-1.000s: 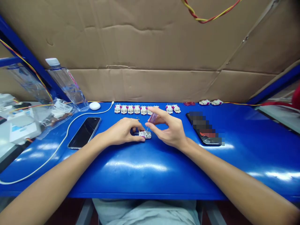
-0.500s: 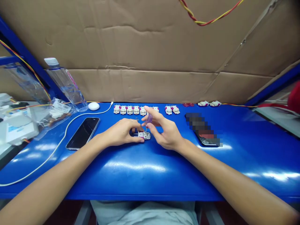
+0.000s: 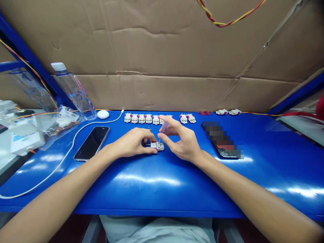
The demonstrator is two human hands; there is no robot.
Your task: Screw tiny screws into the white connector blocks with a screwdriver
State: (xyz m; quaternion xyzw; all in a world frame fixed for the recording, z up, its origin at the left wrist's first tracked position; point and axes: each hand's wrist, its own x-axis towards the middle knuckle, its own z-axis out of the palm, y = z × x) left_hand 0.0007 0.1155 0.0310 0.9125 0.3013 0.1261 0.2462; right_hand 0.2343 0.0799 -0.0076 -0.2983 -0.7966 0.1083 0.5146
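My left hand point(image 3: 135, 143) pinches a small white and purple plug part point(image 3: 158, 146) between thumb and fingers, flat on the blue table. Two metal pins stick out of it toward my palm. In my right hand point(image 3: 186, 143) is a small screwdriver point(image 3: 165, 127) with a clear purple handle, gripped by thumb and fingers. Its thin shaft slants down to the part's open face; whether the tip sits in a screw is too small to tell. A few tiny dark screws point(image 3: 150, 129) lie just behind my left hand.
Similar plug parts point(image 3: 141, 118) stand in a row at the back, with more point(image 3: 222, 111) farther right by red pieces point(image 3: 205, 113). A phone point(image 3: 92, 143), white cable point(image 3: 71, 148), water bottle point(image 3: 73, 89) and plastic bag point(image 3: 64, 125) are left. A black, partly blurred item point(image 3: 220, 140) lies right.
The screwdriver's handle leans slightly more to the right, with my right hand around it. My left hand keeps its hold on the plug part. The whole view has shifted a little.
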